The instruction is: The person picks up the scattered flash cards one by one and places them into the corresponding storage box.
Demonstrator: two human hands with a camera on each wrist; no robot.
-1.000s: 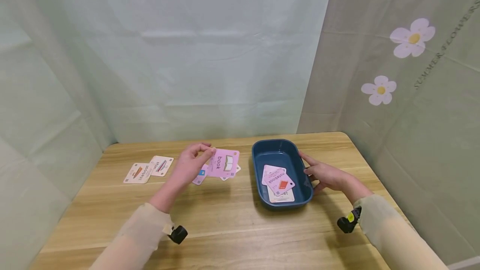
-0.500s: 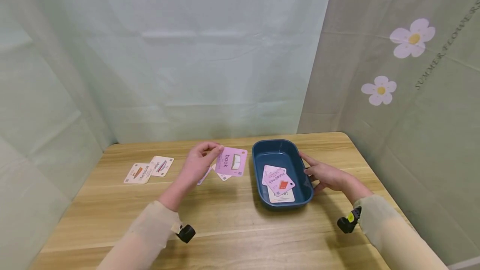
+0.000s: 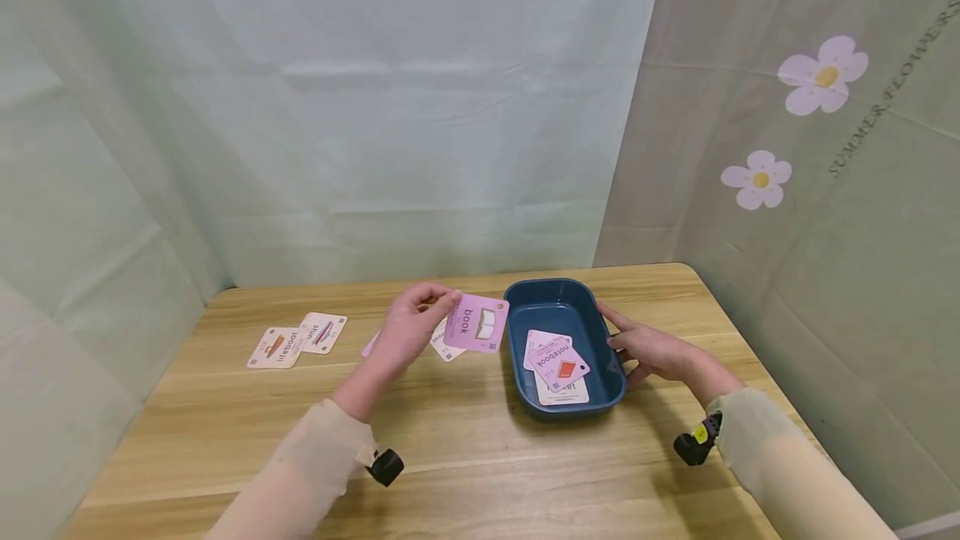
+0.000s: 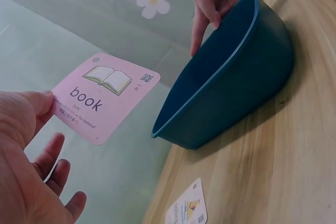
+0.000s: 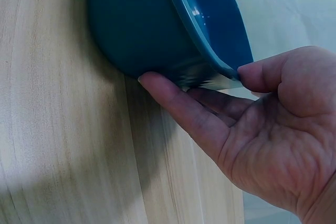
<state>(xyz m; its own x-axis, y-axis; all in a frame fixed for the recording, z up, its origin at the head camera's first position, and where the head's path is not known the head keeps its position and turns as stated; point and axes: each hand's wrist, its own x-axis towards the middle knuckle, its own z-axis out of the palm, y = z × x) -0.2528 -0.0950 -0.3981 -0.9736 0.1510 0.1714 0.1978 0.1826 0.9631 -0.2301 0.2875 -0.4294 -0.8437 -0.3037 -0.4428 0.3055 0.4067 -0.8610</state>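
My left hand [image 3: 420, 319] pinches a pink card [image 3: 476, 323] printed "book" by its edge between thumb and fingers. The card is raised above the table, just left of a dark blue plastic bin [image 3: 513, 357]. In the left wrist view the same card [image 4: 107, 98] faces up, other fingers loosely bent below. At the bin's right side my right hand [image 3: 656, 350] holds it, thumb at the rim and fingers against the outer wall [image 5: 142, 24]. Inside the bin lie a pink "notebook" card [image 3: 561, 365], another pink card [image 3: 534, 342] and a partly covered white card [image 3: 564, 394].
On the wooden table [image 3: 450, 473], a white "lifeboat" card [image 3: 274, 347] and a "ship" card [image 3: 324, 332] overlap at left. A white card [image 3: 444, 344] and a pink card [image 3: 369, 344] lie partly hidden by the left hand and its card. A curtain [image 3: 420, 123] hangs behind.
My left hand has carried the "book" card rightward to the bin's left rim, uncovering part of the white card beneath. The right hand and the bin have stayed in place.
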